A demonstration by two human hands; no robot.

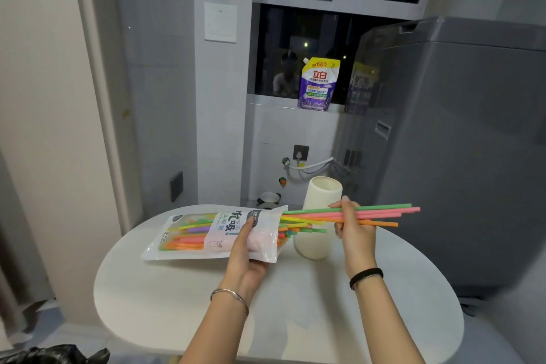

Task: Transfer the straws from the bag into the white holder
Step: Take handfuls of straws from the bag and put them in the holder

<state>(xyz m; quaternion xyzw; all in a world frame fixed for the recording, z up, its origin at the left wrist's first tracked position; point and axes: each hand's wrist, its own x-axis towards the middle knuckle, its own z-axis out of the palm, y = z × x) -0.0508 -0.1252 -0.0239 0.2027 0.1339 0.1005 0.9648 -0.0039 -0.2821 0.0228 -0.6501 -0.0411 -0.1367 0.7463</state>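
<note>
My left hand (246,254) grips a clear plastic bag (189,235) of coloured straws and holds it level above the table, its open mouth pointing right. My right hand (353,227) pinches a bundle of green, pink and orange straws (381,214) that stick out of the bag's mouth to the right. More straws remain inside the bag, and several short ends poke from the opening. The white holder (320,195), a tall cylinder with an open top, stands upright on the table just behind the straws, between my two hands.
The round white table (295,304) fills the lower middle. A grey washing machine (461,156) stands close at the right. A purple detergent pouch (317,84) sits on the window sill behind. A black bag (53,354) lies at the lower left.
</note>
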